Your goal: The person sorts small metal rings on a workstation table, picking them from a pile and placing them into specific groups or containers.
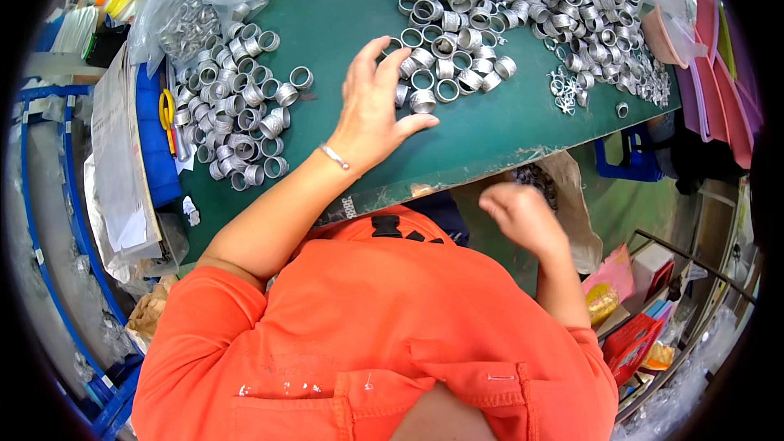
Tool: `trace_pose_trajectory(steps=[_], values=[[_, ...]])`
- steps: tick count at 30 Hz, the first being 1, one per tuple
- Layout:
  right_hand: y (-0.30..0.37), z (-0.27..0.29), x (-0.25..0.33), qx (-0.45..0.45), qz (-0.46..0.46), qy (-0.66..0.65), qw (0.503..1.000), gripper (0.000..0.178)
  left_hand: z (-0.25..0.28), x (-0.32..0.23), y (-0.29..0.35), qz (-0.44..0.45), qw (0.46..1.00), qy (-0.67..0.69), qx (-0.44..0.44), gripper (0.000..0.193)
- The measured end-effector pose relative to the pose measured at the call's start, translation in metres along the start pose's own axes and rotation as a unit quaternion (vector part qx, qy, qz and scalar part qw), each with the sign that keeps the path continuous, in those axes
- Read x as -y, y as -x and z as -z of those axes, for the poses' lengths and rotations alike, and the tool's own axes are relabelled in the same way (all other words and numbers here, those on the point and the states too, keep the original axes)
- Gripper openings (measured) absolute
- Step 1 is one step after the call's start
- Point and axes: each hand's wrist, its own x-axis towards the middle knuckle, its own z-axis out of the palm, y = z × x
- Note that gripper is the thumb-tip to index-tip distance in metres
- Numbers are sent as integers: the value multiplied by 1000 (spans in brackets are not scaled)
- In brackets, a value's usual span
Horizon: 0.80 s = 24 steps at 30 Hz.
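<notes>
My left hand (376,106) lies flat on the green table (343,16), fingers spread, its fingertips touching a group of silver threaded metal rings (445,61). A thin bracelet circles that wrist. My right hand (518,212) is below the table's front edge, fingers curled, blurred, over an open bag (572,196) that holds small dark parts. Whether it holds anything I cannot tell. A big heap of the same rings (523,0) covers the far right of the table. Another pile of rings (241,114) lies to the left of my left hand.
A clear plastic bag of rings (196,0) sits at the far left. Yellow-handled scissors (167,114) lie on a blue tray edge beside papers (122,155). Pink and purple trays (719,65) stand at the right. Boxes and packets (637,310) are on the floor lower right.
</notes>
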Motion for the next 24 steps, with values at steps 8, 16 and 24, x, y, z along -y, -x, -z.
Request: trace_pose_trajectory(steps=[8,16,24], values=[[-103,6,16,-318,55,120,939,43,7,-5,3,-43,998,-49,-7,32],[-157,28,18,-393,30,95,914,28,18,-9,1,-83,996,-7,-44,25],[-164,26,24,-399,125,141,898,10,17,-12,19,-149,988,-17,40,26]])
